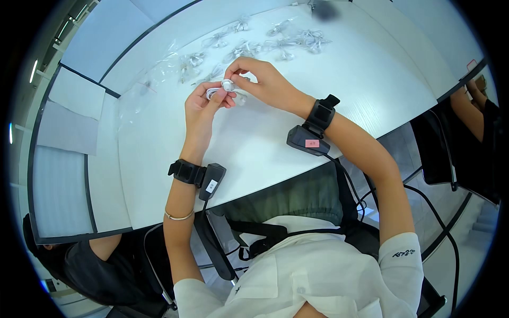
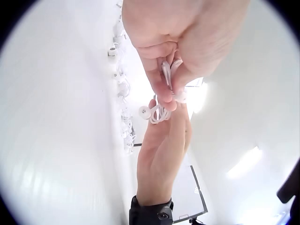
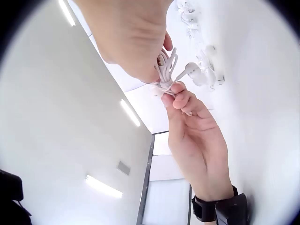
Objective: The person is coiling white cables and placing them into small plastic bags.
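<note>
A pair of white wired earphones [image 1: 227,85], its cable wound into a small bundle, is up between both hands above the white table [image 1: 265,143]. My left hand [image 1: 203,106] pinches the bundle between thumb and fingers from the left. From the other side, the thumb and fingertips of my right hand [image 1: 265,85] grip the same bundle. In the right wrist view, cable loops [image 3: 166,77] stick up where the hands meet, and an earbud [image 3: 193,73] juts out to the side. The left wrist view shows an earbud [image 2: 145,112] hanging beside the fingers.
Several more coiled white earphones [image 1: 249,50] lie toward the back of the table, with clear plastic bags [image 1: 159,66] at the back left. Partition panels [image 1: 69,127] stand along the left. Other people sit at the left and right edges.
</note>
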